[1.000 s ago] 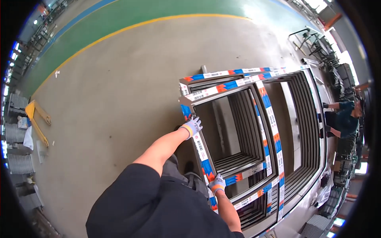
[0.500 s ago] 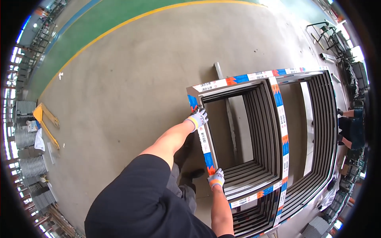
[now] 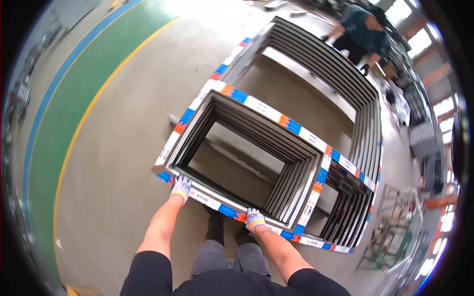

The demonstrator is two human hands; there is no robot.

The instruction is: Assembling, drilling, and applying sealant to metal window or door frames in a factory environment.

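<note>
A stack of metal window frames (image 3: pixel 256 106) lies in front of me, several layers deep. Each frame is split by bars into a large opening and smaller ones, and white, blue and orange printed tape covers the upper faces. My left hand (image 3: pixel 182 187), in a pale glove with a coloured cuff, grips the near rail close to its left corner. Further right along that rail, my right hand (image 3: pixel 255 219), gloved alike, has its fingers hooked over the inner edge. The thumbs and undersides of both hands are hidden.
Across the stack a co-worker (image 3: pixel 363 37) in dark clothes bends with both hands at the far side. A metal bar (image 3: pixel 173 119) pokes out from under the stack's left side. Green racks (image 3: pixel 390 232) stand at right. A yellow line (image 3: pixel 94 106) borders a green floor lane.
My view has swung right, so the stack now lies ahead of me and the co-worker shows at the far side. Both hands stay on the same rail.
</note>
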